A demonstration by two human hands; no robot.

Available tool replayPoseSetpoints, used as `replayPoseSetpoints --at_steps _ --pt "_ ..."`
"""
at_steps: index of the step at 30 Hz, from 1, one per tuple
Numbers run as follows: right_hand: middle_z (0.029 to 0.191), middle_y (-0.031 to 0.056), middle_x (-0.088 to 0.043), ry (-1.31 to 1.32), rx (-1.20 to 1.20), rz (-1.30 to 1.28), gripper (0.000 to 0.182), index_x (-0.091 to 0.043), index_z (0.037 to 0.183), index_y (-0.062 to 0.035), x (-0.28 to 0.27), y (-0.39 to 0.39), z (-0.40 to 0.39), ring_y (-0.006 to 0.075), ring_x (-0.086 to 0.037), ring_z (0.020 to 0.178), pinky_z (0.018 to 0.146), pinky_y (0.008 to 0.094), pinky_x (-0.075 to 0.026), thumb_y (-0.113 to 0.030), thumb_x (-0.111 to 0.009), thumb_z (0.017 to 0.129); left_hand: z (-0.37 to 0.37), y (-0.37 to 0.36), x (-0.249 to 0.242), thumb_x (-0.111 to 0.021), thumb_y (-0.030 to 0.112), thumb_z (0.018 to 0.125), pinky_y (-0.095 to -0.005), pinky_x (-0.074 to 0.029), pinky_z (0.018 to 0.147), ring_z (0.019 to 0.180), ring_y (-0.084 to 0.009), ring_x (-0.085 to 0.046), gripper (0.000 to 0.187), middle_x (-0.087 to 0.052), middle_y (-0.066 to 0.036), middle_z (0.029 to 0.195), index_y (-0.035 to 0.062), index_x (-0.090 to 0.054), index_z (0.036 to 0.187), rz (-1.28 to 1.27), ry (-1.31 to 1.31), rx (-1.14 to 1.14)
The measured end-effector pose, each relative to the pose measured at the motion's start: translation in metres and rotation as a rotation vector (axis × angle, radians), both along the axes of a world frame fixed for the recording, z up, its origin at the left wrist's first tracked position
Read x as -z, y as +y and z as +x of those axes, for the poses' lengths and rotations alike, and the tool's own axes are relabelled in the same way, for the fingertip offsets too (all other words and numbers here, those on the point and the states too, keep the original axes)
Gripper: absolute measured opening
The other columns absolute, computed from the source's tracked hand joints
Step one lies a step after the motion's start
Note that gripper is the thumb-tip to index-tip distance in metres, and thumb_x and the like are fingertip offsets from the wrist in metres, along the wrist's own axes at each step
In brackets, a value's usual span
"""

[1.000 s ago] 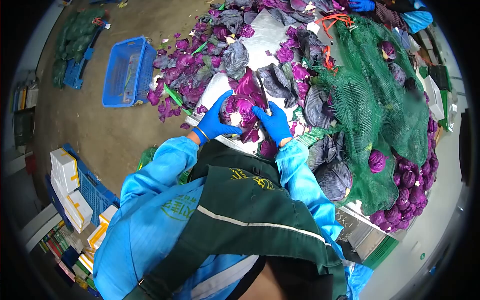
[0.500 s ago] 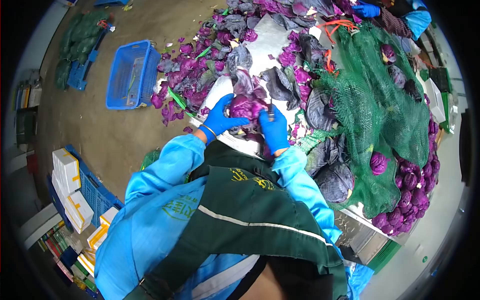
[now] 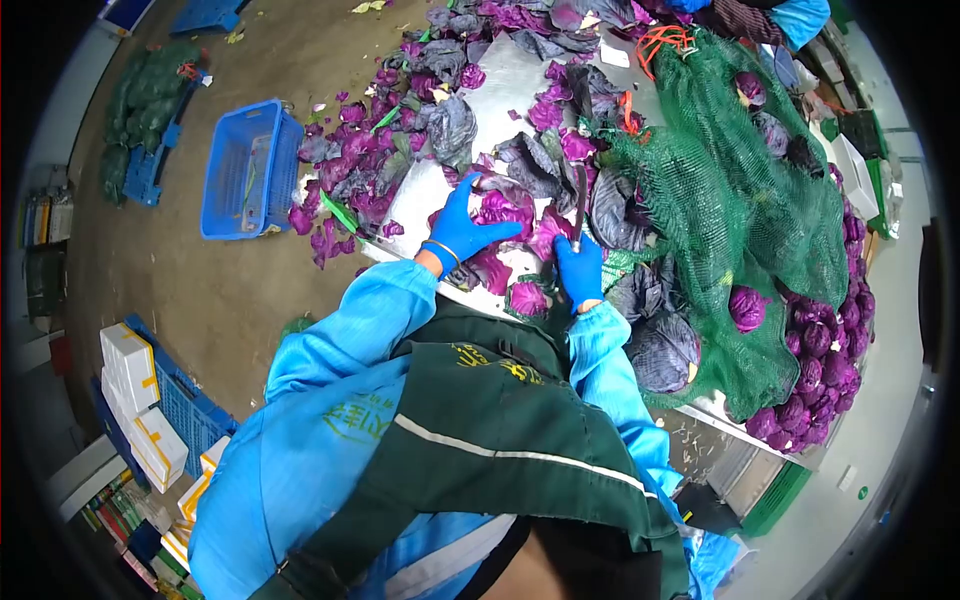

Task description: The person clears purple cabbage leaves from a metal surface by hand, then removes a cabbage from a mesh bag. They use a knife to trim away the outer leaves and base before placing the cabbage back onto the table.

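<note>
My left hand (image 3: 462, 232), in a blue glove, grips a red cabbage (image 3: 503, 207) from its left side, thumb and fingers spread around it. To the right, my right hand (image 3: 580, 272), also gloved, is closed around a knife (image 3: 581, 205) whose blade points away from me. A loose purple leaf (image 3: 548, 232) lies between the cabbage and my right fingertips. Below the cabbage, near the table's front edge, is another purple piece (image 3: 526, 298). Both hands are over the metal table (image 3: 505, 85).
Trimmed leaves (image 3: 350, 165) heap along the table's left side. Green net sacks (image 3: 700, 170) lie at the right, with a pile of red cabbages (image 3: 815, 370) beyond. A blue crate (image 3: 225, 185) stands on the floor at left. Another person's sleeve (image 3: 800, 20) shows at top right.
My right hand has drawn away to the right from the cabbage, and the knife now shows clearly. A leaf has come apart from the head. My left hand stays at the cabbage.
</note>
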State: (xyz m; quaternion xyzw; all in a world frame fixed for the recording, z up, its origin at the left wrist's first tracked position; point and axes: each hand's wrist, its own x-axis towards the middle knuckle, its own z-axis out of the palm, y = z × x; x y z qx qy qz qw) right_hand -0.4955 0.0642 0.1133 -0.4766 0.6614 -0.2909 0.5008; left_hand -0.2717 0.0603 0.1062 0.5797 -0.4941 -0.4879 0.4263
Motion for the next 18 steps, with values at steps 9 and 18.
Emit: replayPoseSetpoints --at_steps 9,18 --pt "0.107 0.022 -0.063 0.499 -0.198 -0.116 0.046 -0.059 0.12 -0.0073 0.017 0.01 -0.041 0.0342 -0.063 0.096 0.083 0.0396 -0.05 -0.025 -0.066 0.078 0.01 -0.001 -0.026 -0.089 0.038 0.055 -0.0372 -0.036 0.105 0.124 -0.0273 -0.043 0.107 -0.043 -0.018 0.132 0.0044 -0.031 0.139 0.05 0.031 0.031" --pt "0.106 0.0146 -0.065 0.313 -0.557 -0.398 0.058 -0.056 0.126 -0.0203 -0.07 -0.034 0.023 0.0316 -0.064 0.091 0.077 0.0386 -0.052 -0.03 -0.072 0.071 -0.001 0.0 -0.036 -0.087 0.042 0.053 -0.0406 -0.039 0.1 0.118 -0.0353 -0.046 0.107 -0.045 -0.022 0.128 0.0061 -0.034 0.138 -0.171 -0.35 0.226"
